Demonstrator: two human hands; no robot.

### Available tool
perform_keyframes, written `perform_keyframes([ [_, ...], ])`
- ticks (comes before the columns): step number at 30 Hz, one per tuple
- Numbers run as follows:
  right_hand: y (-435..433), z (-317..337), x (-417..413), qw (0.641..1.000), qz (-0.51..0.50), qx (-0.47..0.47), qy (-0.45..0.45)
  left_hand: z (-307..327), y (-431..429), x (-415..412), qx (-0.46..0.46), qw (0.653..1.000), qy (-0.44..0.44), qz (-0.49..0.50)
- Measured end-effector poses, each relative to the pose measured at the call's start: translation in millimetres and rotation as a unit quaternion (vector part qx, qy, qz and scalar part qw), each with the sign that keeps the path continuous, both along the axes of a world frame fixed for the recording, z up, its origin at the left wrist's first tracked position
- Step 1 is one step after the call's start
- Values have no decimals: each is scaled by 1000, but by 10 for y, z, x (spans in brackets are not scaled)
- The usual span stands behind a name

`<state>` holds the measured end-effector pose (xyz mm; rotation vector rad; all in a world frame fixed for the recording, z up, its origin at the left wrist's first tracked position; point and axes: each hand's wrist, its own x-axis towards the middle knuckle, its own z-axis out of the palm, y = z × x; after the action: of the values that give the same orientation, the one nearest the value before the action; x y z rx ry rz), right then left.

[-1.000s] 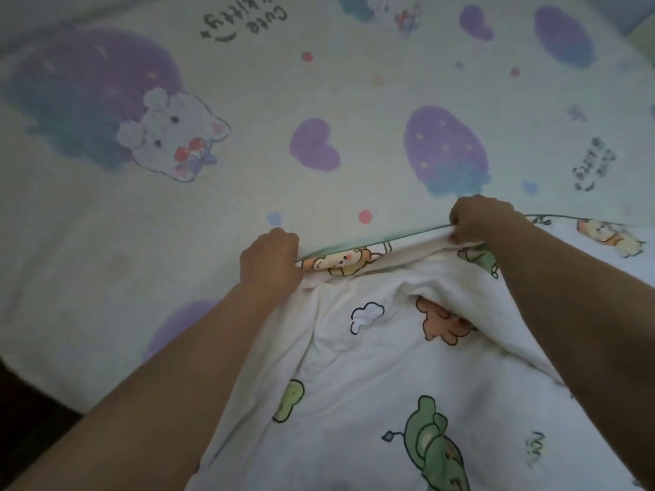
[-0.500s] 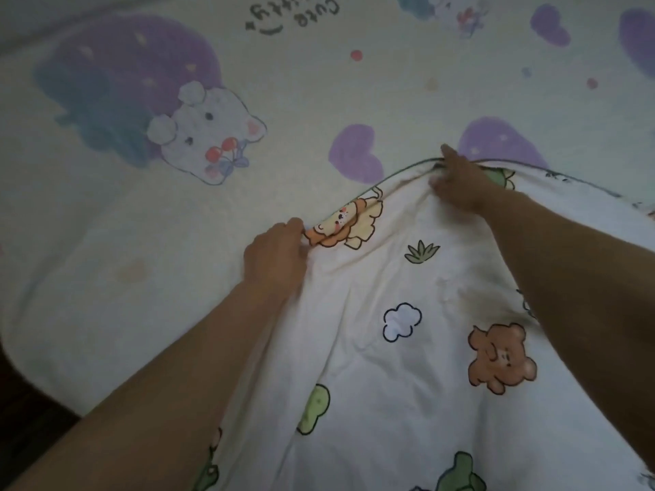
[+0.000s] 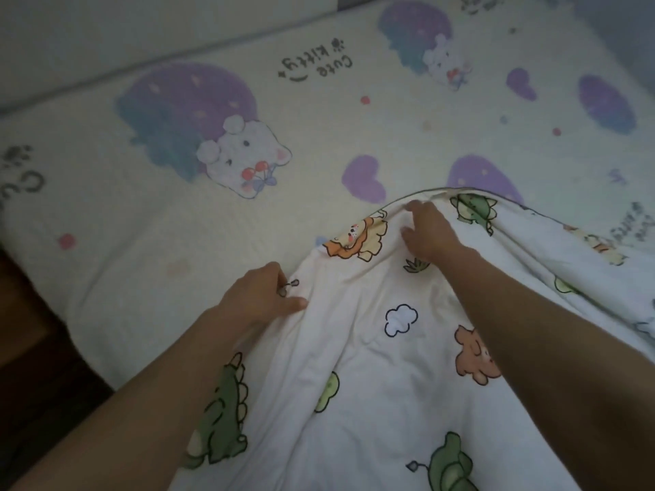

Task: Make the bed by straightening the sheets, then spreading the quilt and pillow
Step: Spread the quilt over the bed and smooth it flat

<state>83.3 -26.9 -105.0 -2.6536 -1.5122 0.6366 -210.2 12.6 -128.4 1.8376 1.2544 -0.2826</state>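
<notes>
Beneath both hands: quilt (image 3: 372,366), white, animal print, bunched over sheet (image 3: 141,242). Left hand (image 3: 262,295) pinches its side edge; right hand (image 3: 429,232) lies on the far hem, grip unclear. Advice: draw both corners apart first, then carry the hem away evenly.

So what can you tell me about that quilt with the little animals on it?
The quilt is white, soft-looking cloth printed with cartoon animals: green dinosaurs, a lion, a brown bear, plus a cloud. Thin dark piping runs along its top edge. It lies creased over the lower right of the sheet, only partly spread. The left hand holds its left edge; the right hand rests on it near the top edge.
</notes>
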Motion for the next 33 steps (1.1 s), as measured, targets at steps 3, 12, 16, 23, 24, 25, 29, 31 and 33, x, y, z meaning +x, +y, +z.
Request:
perform_keyframes([
  [3, -76, 9, -408, 995, 12, -51, 88, 106, -113, -353, -46, 997, 25, -50],
  [12, -117, -151, -922, 983, 24, -126, 128, 19, -247, -1862, -10, 999, 46, 27],
  [16, -59, -173, -939, 988, 9, -104, 111, -124, -149, -1995, 131, 983, 86, 98],
  [23, 76, -172, -867, 999, -21, -41, 27, -119, -170, -2012, -77, 993, -9, 86],
  [24, 97, -179, -847, 998, -10, -62, 18, -43, -134, -2031, -118, 989, -21, 82],
  [25, 119, -189, -838, 997, 5, -77, 9, 52, -96, -2048, -158, 982, -40, 95],
  [29, 127, -262, -841, 996, 19, -70, -49, 313, -91, -2035, -313, 940, -105, 86],
  [31, 92, -224, -856, 995, -1, -58, -80, 323, -221, -1966, -340, 937, -76, 19],
  [33, 19, -146, -862, 987, 23, -32, -158, 269, -372, -1924, -303, 952, -50, -8],
])
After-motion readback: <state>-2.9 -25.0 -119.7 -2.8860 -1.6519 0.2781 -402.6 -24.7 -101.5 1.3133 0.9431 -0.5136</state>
